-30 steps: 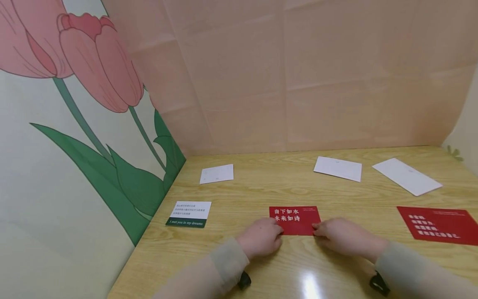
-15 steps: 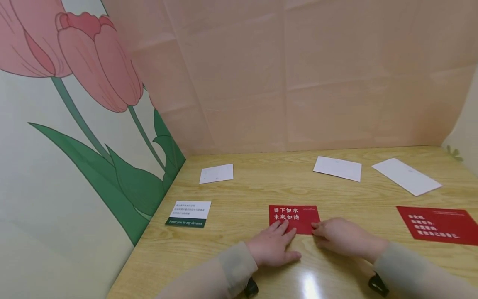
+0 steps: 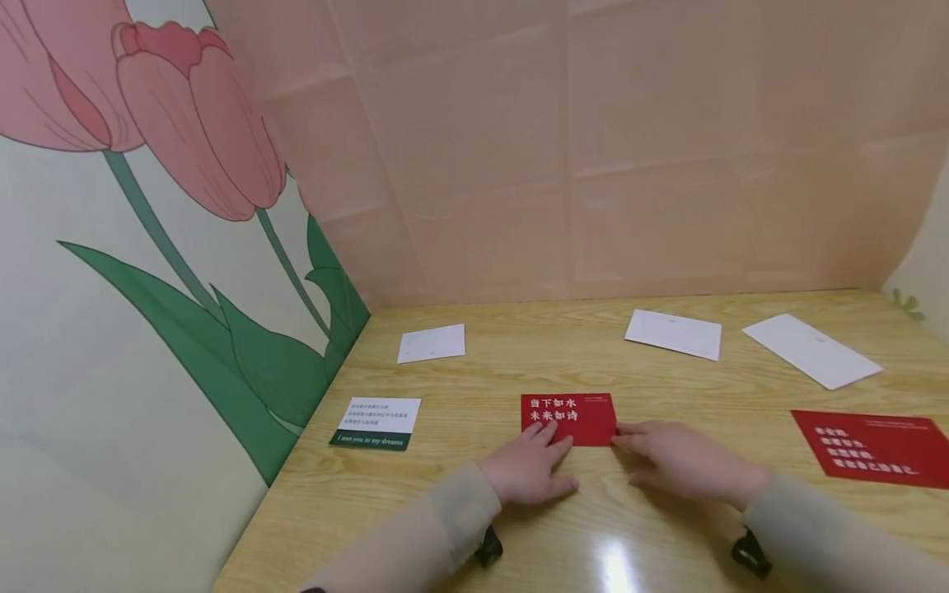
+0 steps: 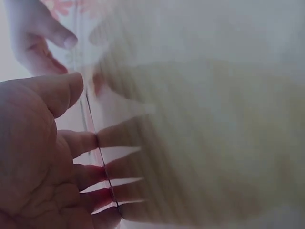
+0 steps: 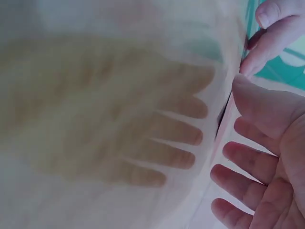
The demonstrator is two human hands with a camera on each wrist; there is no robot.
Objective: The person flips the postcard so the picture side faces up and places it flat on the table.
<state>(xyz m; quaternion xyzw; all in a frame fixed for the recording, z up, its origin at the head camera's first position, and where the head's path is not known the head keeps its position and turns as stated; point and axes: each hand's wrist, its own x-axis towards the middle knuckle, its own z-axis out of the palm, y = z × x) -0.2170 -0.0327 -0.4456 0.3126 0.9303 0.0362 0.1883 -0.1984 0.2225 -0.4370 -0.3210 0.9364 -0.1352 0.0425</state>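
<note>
A small red card (image 3: 589, 427) with white Chinese characters lies on the wooden table in front of me. My left hand (image 3: 530, 468) rests its extended, spread fingertips on the card's lower left part, covering some of it. At the card's right edge is my right hand (image 3: 678, 461), its fingertips touching the lower right corner. The left wrist view shows the left hand (image 4: 35, 157) from the palm side, fingers spread and meeting their reflections in the glossy tabletop. In the right wrist view the fingers of the right hand (image 5: 281, 162) are loosely extended, holding nothing.
A white and green card (image 3: 375, 423) lies to the left, and a larger red card (image 3: 875, 449) to the right. Farther back are a white card (image 3: 432, 343) at left and two white cards, one (image 3: 673, 333) beside the other (image 3: 812, 350). A pink-draped wall (image 3: 593, 165) closes off the back.
My left hand has gone from curled fingers at the card's left edge to spread fingers on it. The red card has slid slightly away and left, both hands shifting with it.
</note>
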